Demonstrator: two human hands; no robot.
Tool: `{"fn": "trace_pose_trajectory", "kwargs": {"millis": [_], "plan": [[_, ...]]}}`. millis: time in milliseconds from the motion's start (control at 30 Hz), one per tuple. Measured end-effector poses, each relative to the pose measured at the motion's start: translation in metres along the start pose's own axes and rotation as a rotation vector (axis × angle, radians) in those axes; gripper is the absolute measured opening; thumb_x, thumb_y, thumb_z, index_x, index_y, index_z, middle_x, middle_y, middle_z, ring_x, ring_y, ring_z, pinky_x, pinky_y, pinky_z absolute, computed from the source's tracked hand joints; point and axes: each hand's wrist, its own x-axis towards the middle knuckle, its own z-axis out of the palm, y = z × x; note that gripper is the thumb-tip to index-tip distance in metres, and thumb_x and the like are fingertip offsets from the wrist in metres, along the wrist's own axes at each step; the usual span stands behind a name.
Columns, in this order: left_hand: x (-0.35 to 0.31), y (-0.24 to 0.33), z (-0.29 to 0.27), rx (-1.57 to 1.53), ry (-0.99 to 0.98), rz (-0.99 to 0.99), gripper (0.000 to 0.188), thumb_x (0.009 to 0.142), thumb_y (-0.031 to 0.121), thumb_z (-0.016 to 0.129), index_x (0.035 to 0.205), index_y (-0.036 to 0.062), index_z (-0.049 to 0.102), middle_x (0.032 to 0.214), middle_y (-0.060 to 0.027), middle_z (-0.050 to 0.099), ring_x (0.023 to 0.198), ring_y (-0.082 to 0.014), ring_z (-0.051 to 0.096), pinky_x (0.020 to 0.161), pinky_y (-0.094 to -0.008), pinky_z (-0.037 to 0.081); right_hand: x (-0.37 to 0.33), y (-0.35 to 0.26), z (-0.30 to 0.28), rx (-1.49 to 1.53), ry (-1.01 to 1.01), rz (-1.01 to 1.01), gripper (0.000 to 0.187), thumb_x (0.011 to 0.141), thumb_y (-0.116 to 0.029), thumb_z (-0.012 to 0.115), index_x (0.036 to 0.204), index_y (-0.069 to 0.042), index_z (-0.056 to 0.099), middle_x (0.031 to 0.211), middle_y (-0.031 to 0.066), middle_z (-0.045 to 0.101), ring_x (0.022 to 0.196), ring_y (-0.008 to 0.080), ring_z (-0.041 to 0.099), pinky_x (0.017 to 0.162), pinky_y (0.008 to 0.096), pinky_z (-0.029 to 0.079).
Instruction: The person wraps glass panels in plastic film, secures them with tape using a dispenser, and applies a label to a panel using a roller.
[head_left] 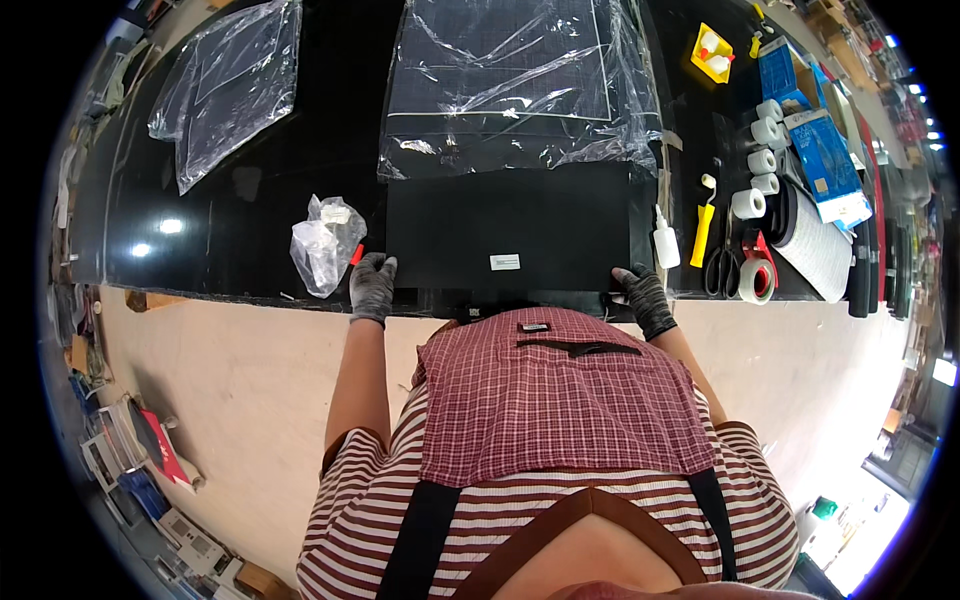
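Observation:
A flat black sheet with a small white label lies before me, its far part meeting a large clear plastic bag that has a dark panel inside. My left hand, in a grey knit glove, is closed at the sheet's near left corner. Beside its fingers is a small red piece; whether the hand touches it I cannot tell. At the near right corner my gloved right hand grips the sheet's edge, thumb on top. A crumpled clear plastic bag lies left of my left hand.
On the black table's right stand a white squeeze bottle, a yellow-handled roller, black scissors, a red tape dispenser, several white tape rolls and blue boxes. A yellow tray holds small bottles. Another plastic-wrapped piece lies far left.

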Motion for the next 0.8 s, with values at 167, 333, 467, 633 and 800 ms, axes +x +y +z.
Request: {"fn": "trace_pose_trajectory", "kwargs": {"millis": [167, 333, 467, 633, 800], "plan": [[-0.027, 0.045, 0.029, -0.444, 0.011, 0.357, 0.022, 0.089, 0.012, 0.056, 0.107, 0.0009, 0.058, 0.097, -0.0067, 0.061, 0.082, -0.0132, 0.060, 0.074, -0.0243, 0.049, 0.001, 0.009, 0.004, 0.048, 0.071, 0.011, 0.027, 0.085, -0.029, 0.062, 0.095, -0.004, 0.060, 0.078, 0.0037, 0.063, 0.057, 0.0121, 0.060, 0.047, 0.0226, 0.048], [-0.027, 0.090, 0.050, -0.797, -0.590, 0.057, 0.032, 0.090, 0.020, 0.056, 0.111, -0.0034, 0.055, 0.099, -0.0091, 0.061, 0.087, -0.0149, 0.060, 0.077, -0.0252, 0.049, -0.002, 0.007, 0.006, -0.012, 0.105, 0.026, 0.030, 0.084, -0.031, 0.063, 0.096, -0.005, 0.060, 0.074, 0.0057, 0.062, 0.056, 0.0134, 0.059, 0.049, 0.0246, 0.048], [-0.027, 0.104, 0.062, -0.793, -0.665, 0.020, 0.043, 0.086, 0.029, 0.060, 0.115, -0.0034, 0.053, 0.100, -0.0111, 0.060, 0.090, -0.0167, 0.060, 0.078, -0.0269, 0.049, 0.001, 0.020, -0.001, -0.012, 0.091, -0.042, 0.037, 0.083, -0.036, 0.062, 0.102, -0.005, 0.060, 0.077, 0.0091, 0.063, 0.063, 0.0191, 0.062, 0.059, 0.0297, 0.051], [-0.022, 0.080, 0.051, -0.636, -0.403, 0.055, 0.033, 0.086, 0.023, 0.059, 0.109, -0.0004, 0.059, 0.096, -0.0097, 0.062, 0.083, -0.0141, 0.060, 0.073, -0.0239, 0.049, -0.019, -0.010, 0.007, -0.139, 0.092, -0.063, 0.034, 0.088, -0.030, 0.056, 0.104, 0.000, 0.058, 0.068, 0.0087, 0.062, 0.053, 0.0165, 0.061, 0.050, 0.0289, 0.049], [-0.001, 0.033, 0.037, -0.566, -0.184, 0.142, 0.023, 0.087, 0.012, 0.056, 0.107, 0.0005, 0.059, 0.094, -0.0068, 0.062, 0.078, -0.0107, 0.058, 0.069, -0.0219, 0.048, -0.019, -0.004, 0.000, -0.047, 0.068, -0.044, 0.032, 0.090, -0.027, 0.055, 0.104, 0.001, 0.057, 0.071, 0.0081, 0.063, 0.057, 0.0162, 0.064, 0.051, 0.0278, 0.051]]}}
